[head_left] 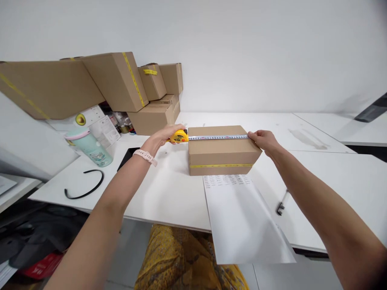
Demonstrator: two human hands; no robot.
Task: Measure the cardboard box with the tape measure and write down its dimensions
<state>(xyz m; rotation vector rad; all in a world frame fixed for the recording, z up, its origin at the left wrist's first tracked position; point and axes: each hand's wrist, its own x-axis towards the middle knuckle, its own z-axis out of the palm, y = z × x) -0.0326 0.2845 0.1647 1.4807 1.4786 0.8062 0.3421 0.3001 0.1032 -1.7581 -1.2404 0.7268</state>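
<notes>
A closed brown cardboard box (222, 151) stands on the white table in front of me, a yellow tape strip along its near side. At its left end my left hand (169, 133) is wrapped round the yellow case of a tape measure (179, 136). The silver blade runs out across the top of the box to the right. My right hand (262, 139) pinches the blade's end at the box's upper right edge. Under the box's front lies a sheet of paper (242, 217) with rows of writing, hanging past the table's front edge.
Several cardboard boxes (115, 80) are stacked at the back left. A mint-green tumbler (90, 148) and a black curved band (101, 179) lie at the left. On the right is a small black-headed item (280, 208). A white wall stands behind the table (169, 193).
</notes>
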